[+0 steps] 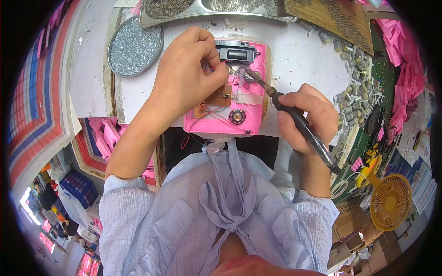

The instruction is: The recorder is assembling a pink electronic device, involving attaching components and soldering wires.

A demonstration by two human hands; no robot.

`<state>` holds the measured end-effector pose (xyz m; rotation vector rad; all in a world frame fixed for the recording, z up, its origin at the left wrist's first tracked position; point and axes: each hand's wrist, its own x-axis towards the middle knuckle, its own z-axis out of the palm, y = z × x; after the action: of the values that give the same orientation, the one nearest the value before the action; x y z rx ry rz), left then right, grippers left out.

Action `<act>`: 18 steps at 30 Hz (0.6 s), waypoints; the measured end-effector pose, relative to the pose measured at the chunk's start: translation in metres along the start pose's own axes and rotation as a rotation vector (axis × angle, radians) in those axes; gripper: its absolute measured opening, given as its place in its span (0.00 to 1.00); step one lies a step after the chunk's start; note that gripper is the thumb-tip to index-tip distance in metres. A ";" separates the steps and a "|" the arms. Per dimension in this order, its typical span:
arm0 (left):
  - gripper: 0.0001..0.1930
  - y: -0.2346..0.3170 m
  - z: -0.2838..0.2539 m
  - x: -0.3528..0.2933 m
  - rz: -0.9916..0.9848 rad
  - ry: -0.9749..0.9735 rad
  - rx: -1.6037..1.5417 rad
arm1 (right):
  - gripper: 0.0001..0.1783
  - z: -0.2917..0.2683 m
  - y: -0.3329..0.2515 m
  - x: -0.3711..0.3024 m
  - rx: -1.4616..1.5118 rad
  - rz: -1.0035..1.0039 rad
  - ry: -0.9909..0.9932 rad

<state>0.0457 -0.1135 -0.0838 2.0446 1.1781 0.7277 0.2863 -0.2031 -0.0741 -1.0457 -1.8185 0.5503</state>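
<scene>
A pink plastic housing (252, 112) lies on the table in front of me. It carries a black module (237, 54) at its far end, a brown circuit board (215, 99) and a small round speaker (237, 116) at the near end. Thin coloured wires (214, 110) run across it. My left hand (195, 64) is closed in a pinch on thin wires over the board's far side. Gripped like a pen in my right hand (313, 117) is a black soldering iron (299, 122). Its tip reaches the wires beside my left fingertips; whether it touches cannot be made out.
A round dish of small screws (136, 48) stands at the left. Behind the housing is a metal tray (202, 14) of small parts, with a cardboard sheet (331, 20) beside it. Several small motors (352, 99) line the right, near a yellow fan (390, 202).
</scene>
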 end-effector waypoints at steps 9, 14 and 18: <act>0.06 0.001 -0.008 -0.002 0.025 -0.054 0.008 | 0.16 -0.004 -0.003 0.001 -0.023 -0.006 0.022; 0.07 0.000 -0.008 -0.007 0.189 0.089 0.091 | 0.15 -0.010 -0.008 -0.002 -0.045 0.017 0.034; 0.10 0.022 -0.006 -0.025 0.386 -0.156 0.058 | 0.14 -0.021 -0.008 -0.009 -0.024 0.073 0.085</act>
<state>0.0417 -0.1428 -0.0668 2.3623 0.7322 0.7018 0.3030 -0.2167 -0.0634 -1.1382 -1.7219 0.5211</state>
